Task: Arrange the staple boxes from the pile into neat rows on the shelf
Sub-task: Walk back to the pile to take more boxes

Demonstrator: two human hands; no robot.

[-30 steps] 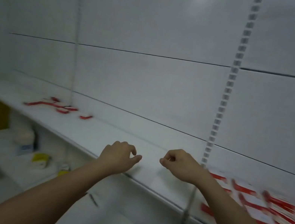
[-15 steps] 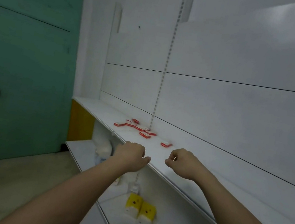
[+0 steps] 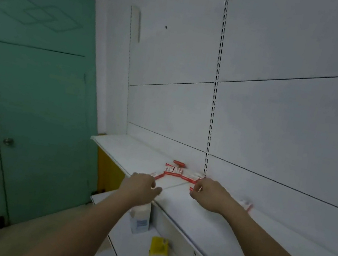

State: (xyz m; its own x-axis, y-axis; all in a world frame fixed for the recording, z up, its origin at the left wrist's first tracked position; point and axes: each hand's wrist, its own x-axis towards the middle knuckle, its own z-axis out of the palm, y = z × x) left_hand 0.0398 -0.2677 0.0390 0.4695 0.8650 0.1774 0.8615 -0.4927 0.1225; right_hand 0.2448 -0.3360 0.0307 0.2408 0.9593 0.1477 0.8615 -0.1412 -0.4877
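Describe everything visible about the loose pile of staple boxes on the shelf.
The staple boxes are small, flat, red-and-white cartons, apparently cardboard, scattered unevenly on the white shelf beside the slotted upright. Most lie flat at differing angles; one sits apart near the wall. The left hand and right hand reach the pile's near edge; any grip is unclear.

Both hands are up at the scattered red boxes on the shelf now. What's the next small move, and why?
Probably pinch the nearest red box with the right hand and lift it. That hand's curled fingers are already at it, while the other staple boxes lie loose and crooked on the shelf. The left hand looks empty.
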